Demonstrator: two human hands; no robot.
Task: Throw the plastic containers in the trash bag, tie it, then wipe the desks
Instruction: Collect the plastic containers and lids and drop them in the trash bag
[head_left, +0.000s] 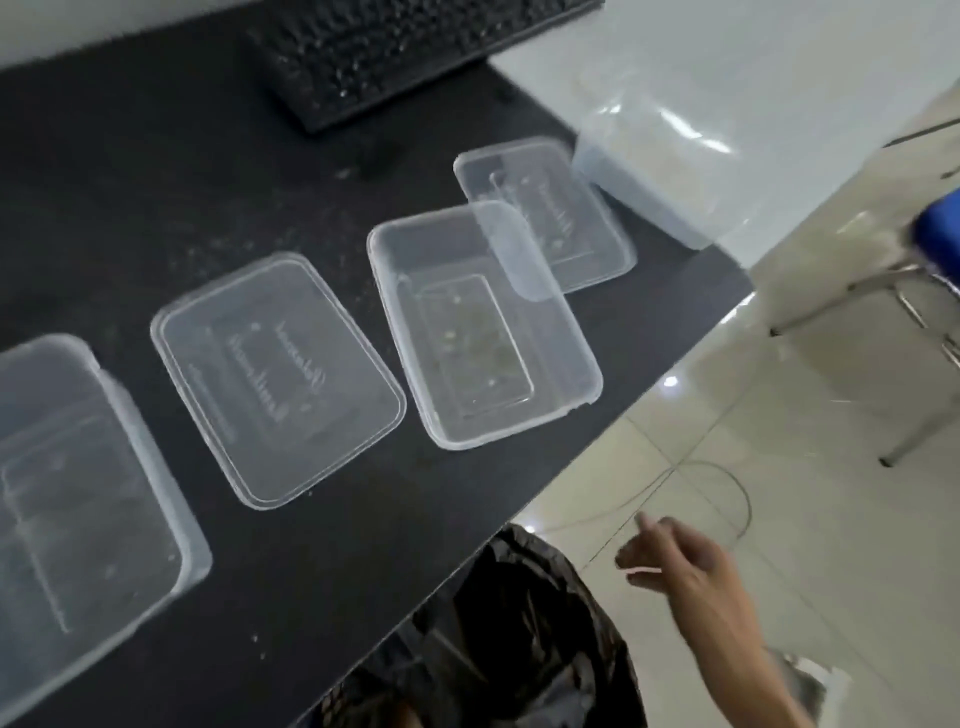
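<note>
Several clear plastic containers and lids lie in a row on the black desk. At the far left sits a deep container, then a flat lid, then an open container with food residue. A second lid lies behind it, partly under its rim. Another container, blurred, is at the desk's right end. The black trash bag hangs open below the desk's front edge. My right hand hovers over the floor just right of the bag, fingers apart and holding nothing. My left hand is out of view.
A black keyboard lies at the back of the desk. Crumbs speckle the desk top. A chair with a blue seat and metal legs stands on the tiled floor at right. A thin cable loops on the floor.
</note>
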